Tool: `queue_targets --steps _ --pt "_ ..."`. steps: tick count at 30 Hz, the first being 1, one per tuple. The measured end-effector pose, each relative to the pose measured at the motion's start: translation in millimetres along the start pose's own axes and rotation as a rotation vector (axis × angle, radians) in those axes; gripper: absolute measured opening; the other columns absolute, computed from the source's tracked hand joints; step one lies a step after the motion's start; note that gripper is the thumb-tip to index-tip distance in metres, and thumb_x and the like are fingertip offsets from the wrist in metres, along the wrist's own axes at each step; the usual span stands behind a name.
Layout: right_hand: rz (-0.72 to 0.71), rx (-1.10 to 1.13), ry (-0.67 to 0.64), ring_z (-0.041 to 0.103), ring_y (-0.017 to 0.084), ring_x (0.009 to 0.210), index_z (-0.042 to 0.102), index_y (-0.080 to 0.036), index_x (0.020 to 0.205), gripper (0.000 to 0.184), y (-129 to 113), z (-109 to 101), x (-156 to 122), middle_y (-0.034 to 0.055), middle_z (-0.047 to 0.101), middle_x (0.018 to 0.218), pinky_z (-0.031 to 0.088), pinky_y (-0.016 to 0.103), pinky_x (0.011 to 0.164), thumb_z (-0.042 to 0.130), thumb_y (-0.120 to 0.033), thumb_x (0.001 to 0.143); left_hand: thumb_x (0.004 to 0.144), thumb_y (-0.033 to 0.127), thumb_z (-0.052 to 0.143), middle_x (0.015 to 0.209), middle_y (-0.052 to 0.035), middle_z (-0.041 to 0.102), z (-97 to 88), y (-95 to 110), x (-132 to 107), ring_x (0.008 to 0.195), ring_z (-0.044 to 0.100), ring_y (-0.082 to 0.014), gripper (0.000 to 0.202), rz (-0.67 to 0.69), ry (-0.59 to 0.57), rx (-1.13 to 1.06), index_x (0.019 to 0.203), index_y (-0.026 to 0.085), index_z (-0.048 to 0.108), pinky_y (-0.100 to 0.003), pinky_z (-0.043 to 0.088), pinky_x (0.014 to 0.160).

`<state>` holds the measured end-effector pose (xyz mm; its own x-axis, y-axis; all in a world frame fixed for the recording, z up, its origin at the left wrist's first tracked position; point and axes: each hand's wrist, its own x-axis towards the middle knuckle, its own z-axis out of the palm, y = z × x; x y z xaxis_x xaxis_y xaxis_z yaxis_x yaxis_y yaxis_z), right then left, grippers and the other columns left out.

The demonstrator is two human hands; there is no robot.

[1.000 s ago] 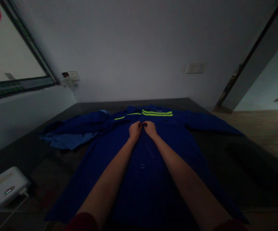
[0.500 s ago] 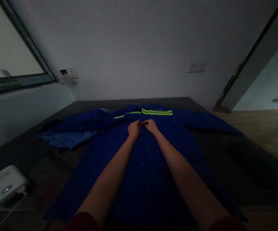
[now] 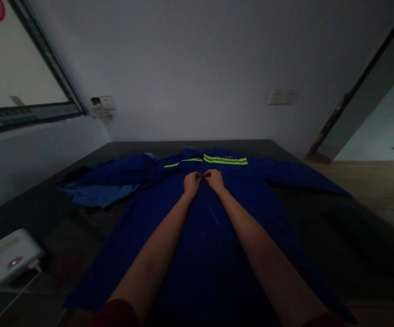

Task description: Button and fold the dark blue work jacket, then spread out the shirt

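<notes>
A dark blue work jacket (image 3: 169,227) with yellow-green stripes on its chest lies spread out, front side up. At the middle of its front, just below the stripes, my left hand (image 3: 192,184) is closed in a pinch on the cloth. Close beside it my right hand (image 3: 214,180) pinches at the same spot, fingertips nearly touching the left ones. Anything small between the fingertips is hidden. A thin pale thread (image 3: 213,213) lies on the cloth below my hands. Nearer to me, a round button (image 3: 203,235) shows on the front.
The jacket lies on a dark table (image 3: 244,144) against a grey wall. To the left a white box (image 3: 11,256) has a cable plugged in. Lighter blue cloth (image 3: 103,195) lies by the left sleeve. Sockets (image 3: 283,96) are on the wall; a window is at upper left.
The whole view has shifted slightly, so things sit a little further right. Both hands stay pinched at the same place on the jacket front, fingertips barely moved.
</notes>
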<state>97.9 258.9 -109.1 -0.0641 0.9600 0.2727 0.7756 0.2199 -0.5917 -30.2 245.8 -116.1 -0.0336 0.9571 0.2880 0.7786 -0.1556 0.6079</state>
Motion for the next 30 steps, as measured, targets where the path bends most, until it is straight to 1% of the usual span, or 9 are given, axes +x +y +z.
queue_targets --steps 5,13,15,20,22,27,30 --pt "-0.019 -0.058 0.015 0.063 0.018 0.096 0.071 -0.020 0.094 0.022 -5.7 1.4 -0.8 0.0051 0.071 0.099 0.044 0.025 0.086 0.053 -0.014 0.082 0.079 0.016 0.058 0.090 -0.0007 0.072 -1.3 1.0 -0.1 0.089 0.065 -0.0162 0.017 -0.045 0.023 -0.050 0.093 0.022 0.067 -0.023 0.045 0.075" --pt "-0.095 -0.103 0.031 0.060 0.017 0.096 0.069 -0.018 0.095 0.024 -8.5 2.6 -6.0 0.0072 0.067 0.103 0.041 0.024 0.084 0.050 -0.009 0.084 0.079 0.014 0.057 0.085 -0.0010 0.072 -3.0 9.1 -4.1 0.088 0.065 -0.0176 0.021 -0.096 0.073 -0.112 0.096 0.023 0.064 -0.025 0.044 0.075" --pt "-0.104 -0.108 0.040 0.060 0.017 0.094 0.069 -0.017 0.094 0.022 -8.3 2.9 -6.0 0.0074 0.067 0.101 0.041 0.024 0.083 0.052 -0.009 0.083 0.080 0.016 0.057 0.086 -0.0014 0.072 -3.1 10.6 -4.7 0.088 0.065 -0.0179 0.020 -0.096 0.081 -0.133 0.097 0.023 0.064 -0.025 0.044 0.074" --pt "-0.093 -0.099 0.071 0.060 0.018 0.090 0.069 -0.017 0.090 0.018 -5.5 4.9 -4.4 0.0075 0.067 0.096 0.041 0.025 0.079 0.054 -0.011 0.082 0.080 0.027 0.061 0.085 -0.0028 0.072 -0.5 9.0 -3.4 0.084 0.066 -0.0169 0.015 -0.078 0.066 -0.195 0.093 0.021 0.063 -0.024 0.045 0.071" --pt "-0.087 -0.085 0.077 0.061 0.017 0.088 0.069 -0.017 0.087 0.015 -3.6 6.1 -3.3 0.0070 0.068 0.094 0.042 0.025 0.078 0.056 -0.012 0.081 0.079 0.025 0.062 0.085 -0.0028 0.072 0.9 7.0 -2.3 0.082 0.066 -0.0158 0.014 -0.075 0.062 -0.212 0.093 0.020 0.062 -0.023 0.045 0.070" --pt "-0.069 -0.031 0.084 0.062 0.018 0.085 0.069 -0.018 0.081 0.009 2.6 8.0 -0.4 0.0050 0.070 0.089 0.043 0.025 0.076 0.063 -0.014 0.076 0.077 0.013 0.059 0.082 -0.0019 0.072 2.9 3.4 0.0 0.081 0.066 -0.0142 0.017 -0.062 0.056 -0.221 0.092 0.018 0.062 -0.022 0.045 0.071" --pt "-0.069 0.012 0.085 0.063 0.017 0.084 0.070 -0.019 0.077 0.008 6.0 7.7 1.3 0.0031 0.071 0.085 0.044 0.024 0.074 0.066 -0.013 0.073 0.077 0.010 0.057 0.081 -0.0013 0.071 3.2 2.5 -0.1 0.079 0.065 -0.0140 0.018 -0.043 0.050 -0.211 0.092 0.019 0.062 -0.022 0.045 0.071"
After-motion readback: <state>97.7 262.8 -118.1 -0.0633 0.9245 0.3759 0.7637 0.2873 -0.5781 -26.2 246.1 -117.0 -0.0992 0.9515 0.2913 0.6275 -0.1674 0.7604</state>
